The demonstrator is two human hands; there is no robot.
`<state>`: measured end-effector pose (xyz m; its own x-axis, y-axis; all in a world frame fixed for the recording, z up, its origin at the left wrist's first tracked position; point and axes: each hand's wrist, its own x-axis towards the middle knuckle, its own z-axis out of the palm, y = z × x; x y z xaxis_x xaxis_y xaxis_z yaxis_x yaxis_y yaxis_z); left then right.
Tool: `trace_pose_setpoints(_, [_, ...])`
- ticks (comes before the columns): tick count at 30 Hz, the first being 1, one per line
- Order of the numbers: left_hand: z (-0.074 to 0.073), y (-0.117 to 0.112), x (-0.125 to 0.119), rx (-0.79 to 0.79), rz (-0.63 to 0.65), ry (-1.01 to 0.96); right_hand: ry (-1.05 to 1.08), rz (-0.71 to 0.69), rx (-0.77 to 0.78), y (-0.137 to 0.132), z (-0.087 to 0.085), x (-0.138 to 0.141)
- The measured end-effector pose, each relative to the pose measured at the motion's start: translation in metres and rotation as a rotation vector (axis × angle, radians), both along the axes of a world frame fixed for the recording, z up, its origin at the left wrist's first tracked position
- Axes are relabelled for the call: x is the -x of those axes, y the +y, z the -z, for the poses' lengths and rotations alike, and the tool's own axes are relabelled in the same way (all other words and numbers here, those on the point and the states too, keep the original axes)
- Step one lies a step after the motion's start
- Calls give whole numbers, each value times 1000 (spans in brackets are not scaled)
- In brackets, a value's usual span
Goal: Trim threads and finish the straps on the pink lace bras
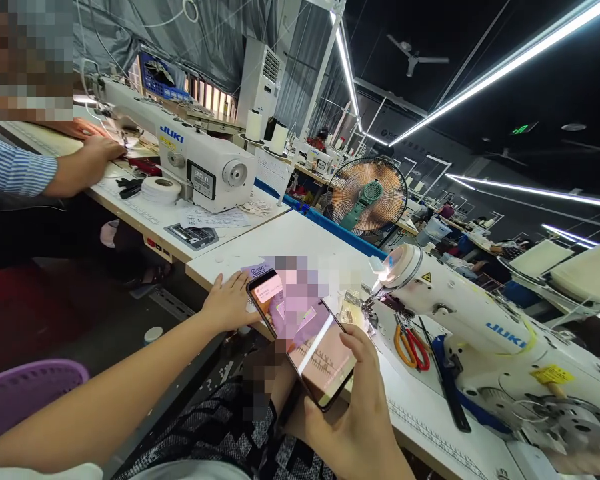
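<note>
Fingers [357, 341] clamped on phone [313, 350], right hand [363, 407]; left hand [227, 303]'s slightly apart at table [305, 233]'s near edge, prolly steadying that paper [257, 270].

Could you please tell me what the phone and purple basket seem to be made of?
Phone: its front looks like smooth, glossy glass, since a bright streak of light reflects in it. Purple basket: probably plastic with a slight sheen, judging by its even colour and slotted rim.

Sewing workshop around me. Near right: white JUKI sewing machine [473, 327] on worktable [280, 237]. Left: second JUKI machine [205, 150], co-worker's hand [93, 163] beside its needle end. Far: thread cones [279, 140], large fan [369, 193], more machines [317, 160]. Overhead: strip lights [500, 74], ceiling fan [411, 61].
</note>
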<state>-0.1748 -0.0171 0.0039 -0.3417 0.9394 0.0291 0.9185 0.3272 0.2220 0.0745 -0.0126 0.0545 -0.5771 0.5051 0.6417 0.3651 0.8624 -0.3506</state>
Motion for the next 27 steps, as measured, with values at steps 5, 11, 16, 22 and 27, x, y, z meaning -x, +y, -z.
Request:
trace_pose_setpoints(5, [0, 1, 0, 37, 1, -17, 3, 12, -8, -4, -3, -2])
trace_pose_setpoints(11, [4, 3, 3, 30, -2, -27, 1, 5, -6, -8, -3, -2])
trace_pose_setpoints(16, [6, 1, 4, 15, 15, -36, 5, 17, -32, -9, -2, -1])
trace_pose_setpoints(22, [3, -1, 2, 30, 9, -43, 27, 28, -46, -9, 0, 1])
trace_pose_setpoints(27, [1, -2, 2, 32, 13, -49, 33, 27, -21, -10, 1, 2])
